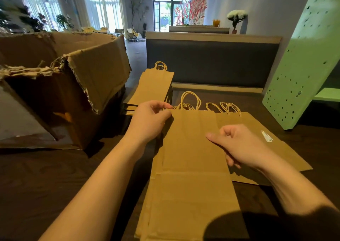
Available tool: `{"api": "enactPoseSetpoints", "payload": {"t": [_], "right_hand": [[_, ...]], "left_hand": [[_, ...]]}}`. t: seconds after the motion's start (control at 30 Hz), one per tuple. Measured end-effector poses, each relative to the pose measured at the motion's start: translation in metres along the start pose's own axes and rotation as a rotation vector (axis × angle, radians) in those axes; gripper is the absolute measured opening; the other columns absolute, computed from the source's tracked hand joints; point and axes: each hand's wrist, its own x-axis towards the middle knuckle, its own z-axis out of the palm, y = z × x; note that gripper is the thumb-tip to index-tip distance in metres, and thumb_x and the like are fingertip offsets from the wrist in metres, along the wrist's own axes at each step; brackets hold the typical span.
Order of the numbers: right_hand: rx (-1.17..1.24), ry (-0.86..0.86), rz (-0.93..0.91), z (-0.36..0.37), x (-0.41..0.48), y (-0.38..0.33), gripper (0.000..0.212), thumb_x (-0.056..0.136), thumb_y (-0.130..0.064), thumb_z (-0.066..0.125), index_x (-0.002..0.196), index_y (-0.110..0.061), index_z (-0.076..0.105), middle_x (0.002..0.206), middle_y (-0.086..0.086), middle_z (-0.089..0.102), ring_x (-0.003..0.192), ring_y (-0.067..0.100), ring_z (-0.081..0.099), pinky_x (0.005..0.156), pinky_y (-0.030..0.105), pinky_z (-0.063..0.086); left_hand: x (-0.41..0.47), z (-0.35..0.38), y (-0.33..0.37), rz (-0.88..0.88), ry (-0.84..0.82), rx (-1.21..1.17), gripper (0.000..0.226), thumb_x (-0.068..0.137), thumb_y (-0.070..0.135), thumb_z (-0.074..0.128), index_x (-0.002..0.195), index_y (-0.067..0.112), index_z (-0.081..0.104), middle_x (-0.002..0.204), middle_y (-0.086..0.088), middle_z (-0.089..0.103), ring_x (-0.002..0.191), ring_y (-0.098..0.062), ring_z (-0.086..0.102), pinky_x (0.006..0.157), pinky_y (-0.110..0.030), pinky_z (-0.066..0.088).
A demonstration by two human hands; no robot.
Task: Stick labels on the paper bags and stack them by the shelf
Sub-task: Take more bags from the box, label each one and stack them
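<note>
A flat brown paper bag with twisted handles lies on the dark table, its top corner pinched in the left hand grip while the right hand, loosely curled, rests on it (labelled bag beneath), beside a torn cardboard box, contents unclear.

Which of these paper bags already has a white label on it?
The bag lying to the right, partly under the right hand: it carries a white label. The front bag and the far stack show none.
</note>
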Motion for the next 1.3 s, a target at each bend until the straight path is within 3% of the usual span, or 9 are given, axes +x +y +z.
{"api": "enactPoseSetpoints", "payload": {"t": [0.1,0.23,0.37,0.53,0.63,0.7,0.8,0.97,1.3], "right_hand": [[-0.083,0.019,-0.044,0.006,0.005,0.005,0.048,0.092,-0.048,0.063,0.073,-0.004,0.058,0.05,0.003,0.061,0.04,0.014,0.051,0.046,0.024,0.043],[-0.203,0.063,-0.047,0.011,0.012,0.015,0.058,0.088,-0.056,0.064,0.075,0.0,0.059,0.05,0.002,0.063,0.042,0.008,0.053,0.057,0.029,0.046],[-0.219,0.042,-0.055,0.011,0.014,0.017,0.051,0.088,-0.058,0.062,0.066,-0.012,0.056,0.049,0.001,0.061,0.045,0.009,0.054,0.06,0.031,0.047],[-0.212,0.058,-0.053,0.01,0.019,0.023,0.06,0.093,-0.055,0.056,0.073,0.001,0.059,0.058,0.008,0.066,0.055,0.018,0.063,0.071,0.041,0.056],[-0.325,0.325,-0.056,-0.002,0.028,0.035,0.038,0.093,-0.048,0.059,0.077,-0.013,0.062,0.073,0.006,0.066,0.073,0.021,0.065,0.075,0.049,0.057],[-0.519,0.434,0.018,-0.009,0.032,0.042,0.034,0.087,-0.06,0.06,0.098,-0.028,0.063,0.105,-0.002,0.065,0.107,0.022,0.059,0.091,0.05,0.052],[-0.708,0.304,0.29,-0.016,0.037,0.057,0.093,0.069,-0.088,0.053,0.145,-0.036,0.038,0.155,0.003,0.033,0.144,0.031,0.026,0.11,0.06,0.029],[-0.677,0.232,0.378,-0.02,0.039,0.064,0.124,0.055,-0.101,0.043,0.156,-0.037,0.013,0.165,0.007,0.015,0.15,0.035,0.015,0.113,0.061,0.024],[-0.714,0.268,0.321,-0.011,0.035,0.052,0.096,0.071,-0.081,0.05,0.152,-0.036,0.024,0.164,0.007,0.013,0.146,0.04,0.02,0.111,0.059,0.028]], "left_hand": [[0.003,0.002,-0.003,0.036,0.062,0.164,0.01,0.095,0.025,0.065,0.094,0.028,0.075,0.078,-0.001,0.076,0.074,-0.022,0.073,0.061,-0.039,0.059],[0.005,0.005,-0.008,0.082,0.085,0.491,0.013,0.097,0.032,0.059,0.097,0.029,0.072,0.073,0.006,0.068,0.065,-0.009,0.06,0.055,-0.024,0.04],[0.008,0.006,-0.014,0.083,0.065,0.659,0.017,0.097,0.04,0.057,0.106,0.033,0.07,0.081,0.013,0.065,0.074,-0.005,0.06,0.06,-0.026,0.047],[0.005,0.006,-0.01,0.171,0.095,0.626,0.011,0.096,0.038,0.06,0.105,0.035,0.066,0.076,0.011,0.062,0.069,-0.006,0.058,0.056,-0.024,0.039],[-0.001,0.008,-0.004,0.295,0.088,0.482,0.008,0.099,0.034,0.06,0.099,0.033,0.068,0.067,0.008,0.062,0.061,-0.008,0.056,0.055,-0.023,0.038],[-0.007,0.011,0.0,0.35,0.032,0.451,0.011,0.099,0.034,0.06,0.098,0.032,0.07,0.066,0.008,0.062,0.06,-0.008,0.056,0.056,-0.023,0.04],[-0.014,0.017,0.002,0.402,-0.082,0.49,0.011,0.099,0.036,0.06,0.097,0.034,0.07,0.067,0.009,0.062,0.064,-0.007,0.058,0.058,-0.022,0.043],[-0.016,0.019,-0.001,0.434,-0.164,0.524,0.008,0.098,0.034,0.063,0.094,0.038,0.069,0.071,0.015,0.064,0.072,-0.001,0.06,0.061,-0.021,0.043],[-0.014,0.018,-0.005,0.428,-0.174,0.52,0.01,0.096,0.038,0.06,0.095,0.038,0.07,0.077,0.011,0.068,0.075,-0.006,0.063,0.071,-0.042,0.057]]}}
